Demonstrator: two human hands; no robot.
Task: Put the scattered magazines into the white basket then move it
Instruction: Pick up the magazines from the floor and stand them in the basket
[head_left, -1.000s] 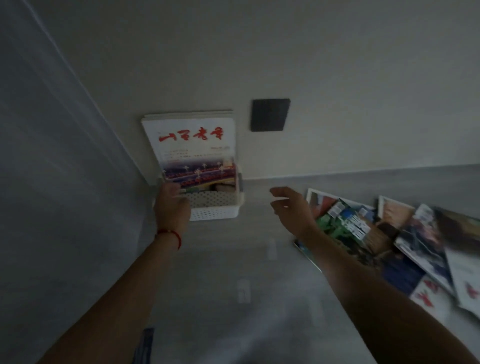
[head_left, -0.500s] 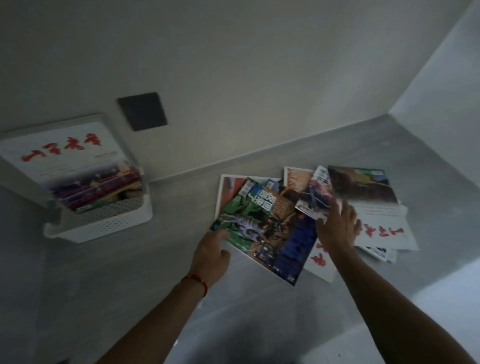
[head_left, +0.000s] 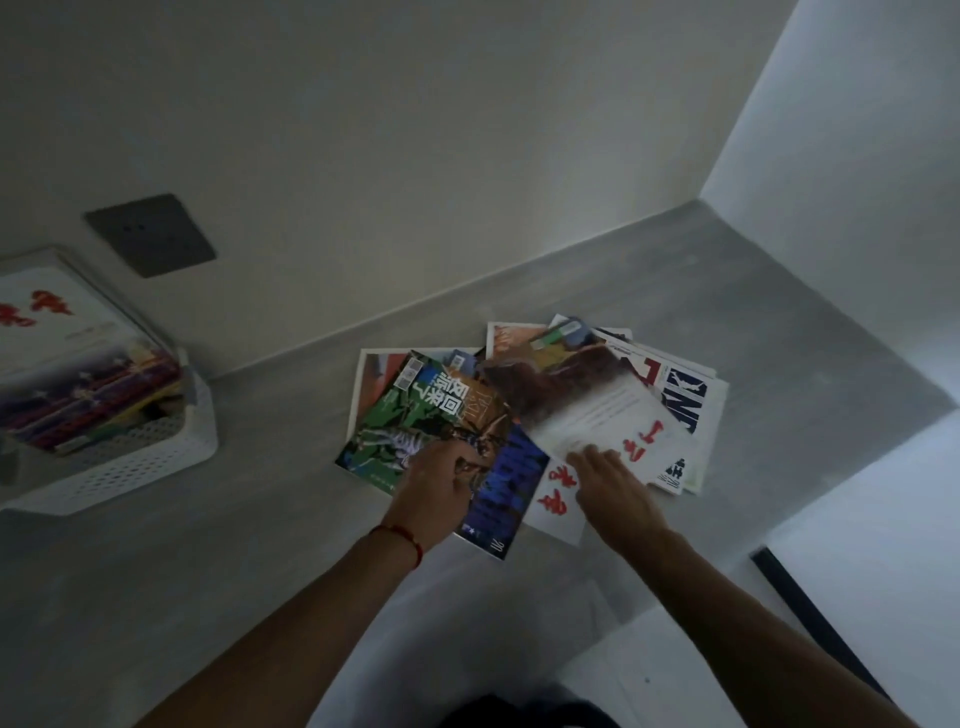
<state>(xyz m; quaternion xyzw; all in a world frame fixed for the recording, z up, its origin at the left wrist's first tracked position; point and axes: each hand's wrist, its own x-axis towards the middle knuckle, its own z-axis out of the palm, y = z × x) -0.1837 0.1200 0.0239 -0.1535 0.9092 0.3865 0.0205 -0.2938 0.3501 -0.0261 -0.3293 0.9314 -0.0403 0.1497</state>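
I see the grey counter (head_left: 260, 571) filling most of my view, running back to a pale wall (head_left: 415, 130), and I take the scattered magazines (head_left: 524, 415) as my landmark: they lie fanned and overlapping on the counter near the wall. Well to the left of that pile stands the white basket (head_left: 130, 467), perforated along its side, already holding several magazines upright, the frontmost a white cover with red characters (head_left: 47, 322). On the wall, up and left of the pile and just above the basket, I see a dark square wall plate (head_left: 150, 235). Within the pile, the green-covered magazine (head_left: 415, 421) sits at the left, a dark blue one (head_left: 501, 493) under its near edge, and a brown-and-white cover (head_left: 587, 400) lies tilted on top at the centre right. My left hand (head_left: 439, 493), with a red string at the wrist, rests on the near corner of the green magazine, fingers curled down onto the cover; I cannot tell whether they pinch its edge. My right hand (head_left: 613, 488) lies flat at the pile's near side, fingers spread and pressed on the brown-and-white cover's lower edge, over a white sheet with red characters (head_left: 558, 493).
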